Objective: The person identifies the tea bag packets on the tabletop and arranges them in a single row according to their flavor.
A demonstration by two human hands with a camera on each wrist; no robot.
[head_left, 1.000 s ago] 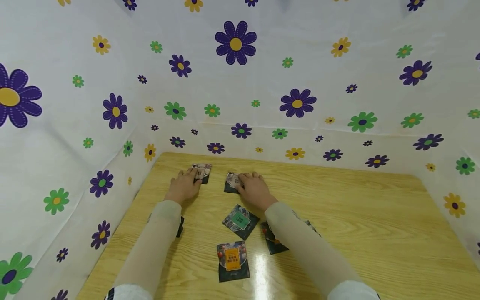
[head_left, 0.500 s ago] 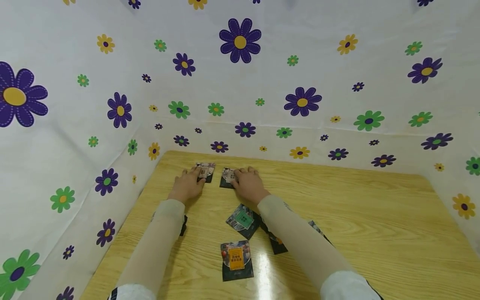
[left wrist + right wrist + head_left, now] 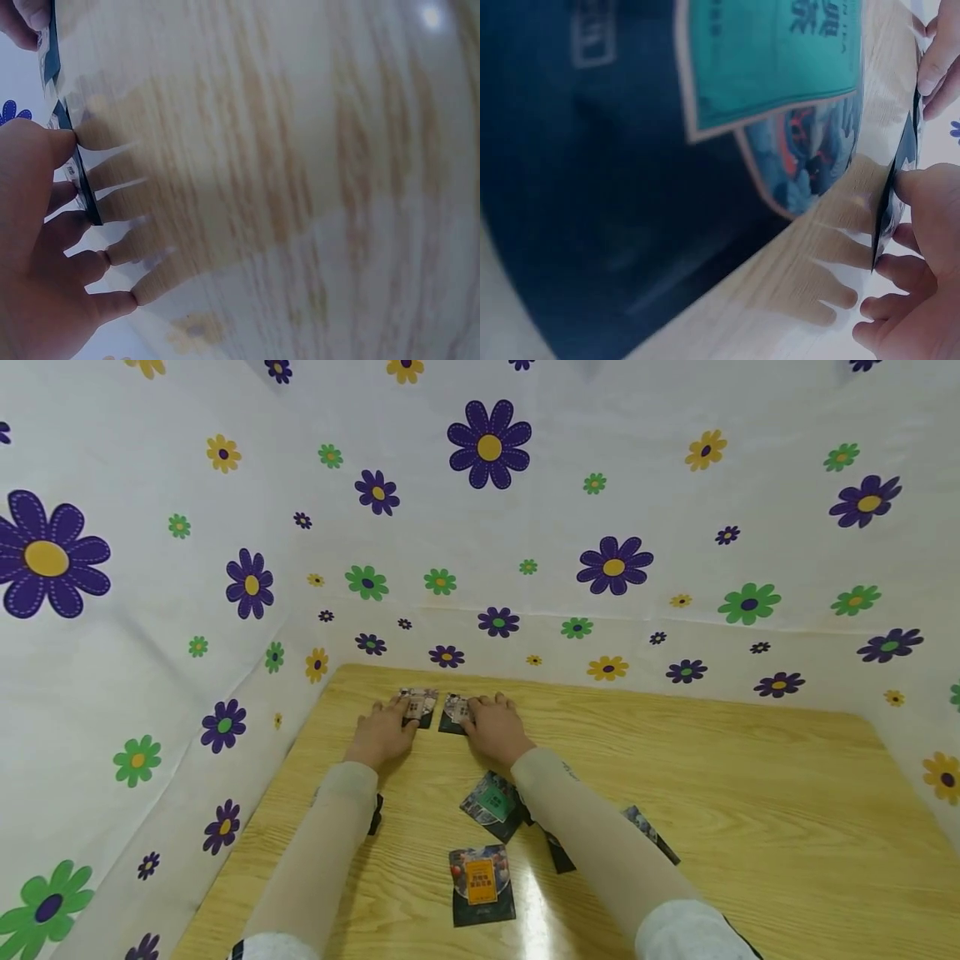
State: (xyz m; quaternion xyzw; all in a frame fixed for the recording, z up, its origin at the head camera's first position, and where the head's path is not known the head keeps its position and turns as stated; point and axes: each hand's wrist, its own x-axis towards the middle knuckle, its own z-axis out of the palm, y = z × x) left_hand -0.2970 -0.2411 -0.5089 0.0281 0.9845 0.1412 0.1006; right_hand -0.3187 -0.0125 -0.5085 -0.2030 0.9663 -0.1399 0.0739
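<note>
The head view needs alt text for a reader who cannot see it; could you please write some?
Two hands rest on two small dark packets lying side by side at the far edge of a wooden table: the left hand on the left packet, the right hand on the right packet. Nearer lie a green-labelled packet and an orange-labelled packet; flowered white sheets surround the table.

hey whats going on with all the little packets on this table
A person is working with small dark packets on a wooden table. The left hand rests its fingers on one packet at the far edge, and the right hand rests on another packet right beside it. The two lie flat, close together. More packets lie nearer the person: one with a green label, one with an orange label, and others partly hidden under the forearms.
</note>
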